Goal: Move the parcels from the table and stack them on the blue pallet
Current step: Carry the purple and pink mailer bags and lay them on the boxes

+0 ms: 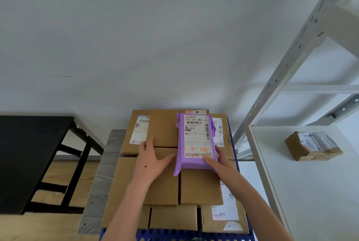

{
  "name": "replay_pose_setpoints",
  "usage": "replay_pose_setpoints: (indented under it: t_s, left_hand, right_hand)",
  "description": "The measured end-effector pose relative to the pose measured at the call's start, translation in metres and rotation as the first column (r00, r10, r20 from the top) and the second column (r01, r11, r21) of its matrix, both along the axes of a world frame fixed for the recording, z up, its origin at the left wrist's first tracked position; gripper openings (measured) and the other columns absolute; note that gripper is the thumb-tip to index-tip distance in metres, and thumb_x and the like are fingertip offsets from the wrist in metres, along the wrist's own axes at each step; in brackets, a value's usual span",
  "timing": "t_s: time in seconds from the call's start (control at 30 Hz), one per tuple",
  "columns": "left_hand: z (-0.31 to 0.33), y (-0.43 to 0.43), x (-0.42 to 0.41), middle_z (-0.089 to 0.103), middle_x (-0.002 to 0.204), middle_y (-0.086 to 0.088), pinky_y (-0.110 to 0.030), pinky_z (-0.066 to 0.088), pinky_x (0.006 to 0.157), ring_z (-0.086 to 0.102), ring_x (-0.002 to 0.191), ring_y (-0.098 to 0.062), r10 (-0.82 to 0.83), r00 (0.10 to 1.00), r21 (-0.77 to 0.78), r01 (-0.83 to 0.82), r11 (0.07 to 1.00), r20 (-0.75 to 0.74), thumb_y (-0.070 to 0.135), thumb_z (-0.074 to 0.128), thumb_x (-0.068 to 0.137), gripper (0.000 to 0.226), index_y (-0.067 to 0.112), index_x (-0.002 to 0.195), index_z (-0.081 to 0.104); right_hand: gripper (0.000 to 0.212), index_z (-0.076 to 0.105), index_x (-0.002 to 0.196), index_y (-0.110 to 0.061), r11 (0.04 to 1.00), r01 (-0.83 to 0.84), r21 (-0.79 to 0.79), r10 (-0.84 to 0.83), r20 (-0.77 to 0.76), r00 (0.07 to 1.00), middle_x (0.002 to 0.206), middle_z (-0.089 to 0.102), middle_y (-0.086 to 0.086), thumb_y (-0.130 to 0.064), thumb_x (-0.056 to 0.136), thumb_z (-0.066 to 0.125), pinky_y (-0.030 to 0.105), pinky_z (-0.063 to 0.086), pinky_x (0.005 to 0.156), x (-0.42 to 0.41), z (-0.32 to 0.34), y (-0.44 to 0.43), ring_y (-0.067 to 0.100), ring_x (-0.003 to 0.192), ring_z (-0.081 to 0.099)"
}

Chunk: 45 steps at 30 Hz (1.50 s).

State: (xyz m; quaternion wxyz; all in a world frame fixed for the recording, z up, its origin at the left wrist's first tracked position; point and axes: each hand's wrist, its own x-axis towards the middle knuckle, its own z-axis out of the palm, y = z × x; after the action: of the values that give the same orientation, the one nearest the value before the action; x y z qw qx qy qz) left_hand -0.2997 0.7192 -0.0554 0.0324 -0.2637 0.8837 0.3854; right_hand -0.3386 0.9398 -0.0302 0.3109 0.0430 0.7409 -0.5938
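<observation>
I read this as a parcel-handling stockroom. On the blue pallet (pixel 167 236) sit stacked cardboard boxes (pixel 161 182) bearing printed courier labels and barcodes, topped by a purple mailer bag (pixel 196 143) with a shipping label and a red handwritten code. Right of the pallet I see a grey slotted-steel shelving rack (pixel 289 62) and a white surface (pixel 310 192) carrying one more taped box (pixel 312 146). Left of the pallet stands a plain black table (pixel 29 153), with a bare white wall (pixel 136 36) behind the pallet and wood-look flooring (pixel 58 225) beside it.
</observation>
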Motion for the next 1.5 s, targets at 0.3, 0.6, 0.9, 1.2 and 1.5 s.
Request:
replay_pose_setpoints:
  t_s: [0.3,0.6,0.9,1.2,1.5]
  left_hand:
    - [0.002,0.001,0.003,0.015,0.153,-0.011,-0.039,0.037,0.104,0.038,0.133,-0.028,-0.008,1.000,-0.009,0.008,1.000,0.020,0.048,0.074,0.072,0.103,0.023,0.150,0.010]
    - [0.008,0.004,0.016,0.020,0.150,-0.008,-0.037,0.044,0.096,0.047,0.124,-0.025,0.064,0.998,-0.073,-0.064,0.995,-0.004,0.052,0.074,0.071,0.105,0.022,0.149,0.010]
    - [0.032,0.010,0.050,0.041,0.136,0.002,-0.027,0.041,0.088,0.045,0.105,-0.005,0.158,0.973,-0.184,-0.188,0.965,-0.170,0.048,0.072,0.073,0.074,0.029,0.136,0.038]
    - [0.066,0.012,0.096,0.052,0.105,0.016,-0.013,0.037,0.073,0.050,0.085,0.005,0.215,0.937,-0.197,-0.274,0.941,-0.277,0.029,0.070,0.080,0.038,0.027,0.115,0.056]
    - [0.085,-0.042,0.156,0.058,0.107,0.009,-0.020,0.048,0.080,0.057,0.086,0.000,0.242,0.924,-0.214,-0.311,0.926,-0.295,0.024,0.068,0.083,0.032,0.023,0.114,0.060]
  right_hand:
    - [0.064,0.030,0.140,-0.033,1.000,0.004,-0.008,-0.004,0.017,1.000,0.117,0.052,-0.012,-0.042,0.085,0.061,0.023,0.047,0.081,-0.001,0.002,0.001,0.007,0.104,0.053]
    - [0.079,0.016,0.151,-0.025,0.999,-0.041,0.021,0.041,-0.017,0.999,0.138,0.045,0.000,-0.040,0.087,0.060,0.039,0.041,0.104,-0.006,0.008,0.011,0.020,0.123,0.047]
    - [0.095,0.020,0.148,-0.034,0.983,-0.154,0.096,0.171,-0.202,0.964,0.146,0.036,-0.003,-0.061,0.065,0.059,0.027,0.052,0.085,-0.018,0.014,0.028,0.016,0.129,0.041]
    - [0.046,0.044,0.130,-0.036,0.960,-0.111,0.257,0.246,-0.582,0.775,0.137,0.045,-0.006,-0.027,0.090,0.063,0.030,0.045,0.090,-0.026,0.040,0.021,0.008,0.117,0.042]
    - [0.032,0.057,0.105,-0.044,0.943,-0.260,0.207,0.331,-0.672,0.662,0.112,0.057,-0.025,-0.017,0.088,0.063,0.017,0.040,0.090,0.030,0.066,-0.066,-0.010,0.105,0.052]
